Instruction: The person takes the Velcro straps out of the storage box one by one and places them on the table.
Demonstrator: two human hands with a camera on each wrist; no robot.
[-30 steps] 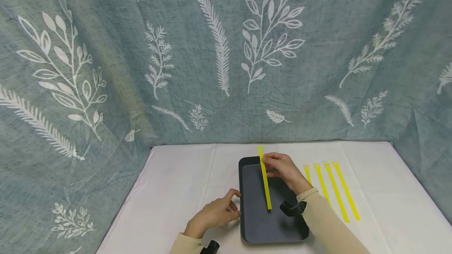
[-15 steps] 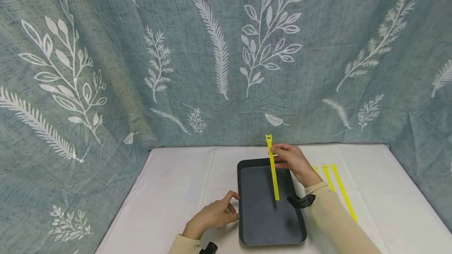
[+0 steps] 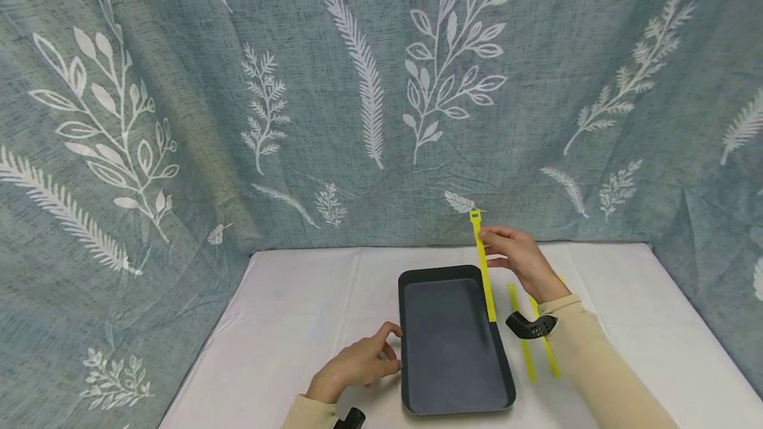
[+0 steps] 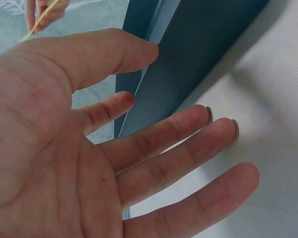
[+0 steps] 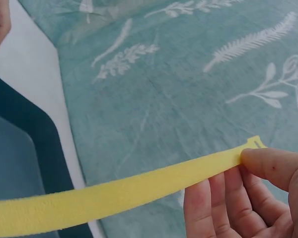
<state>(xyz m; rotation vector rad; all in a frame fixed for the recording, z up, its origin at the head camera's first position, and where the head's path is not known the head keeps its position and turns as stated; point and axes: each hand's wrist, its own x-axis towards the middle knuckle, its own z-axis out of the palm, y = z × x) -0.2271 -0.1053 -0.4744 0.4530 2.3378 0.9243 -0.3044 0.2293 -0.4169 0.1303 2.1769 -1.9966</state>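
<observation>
My right hand [image 3: 520,258] pinches a yellow hook-and-loop cable tie [image 3: 485,277] between thumb and fingers, just below its slotted head. The tie's tail hangs down and overlaps the right rim of a dark grey baking tray [image 3: 450,356] in the head view. Up close in the right wrist view, the tie [image 5: 114,196] stretches left from the fingertips, slightly bowed. At the tray's left side is my left hand [image 3: 360,359], with thumb and fingertips right at the outer wall [image 4: 159,94]. Its fingers are loosely extended in the left wrist view.
More yellow cable ties [image 3: 528,361] lie on the white-covered table [image 3: 310,296] right of the tray, partly hidden by my right forearm. A green curtain [image 3: 334,85] with white leaf prints hangs behind the table.
My right hand has lifted the cable tie and carried it from over the tray's middle to the right rim and farther back. The left hand has stayed beside the tray.
</observation>
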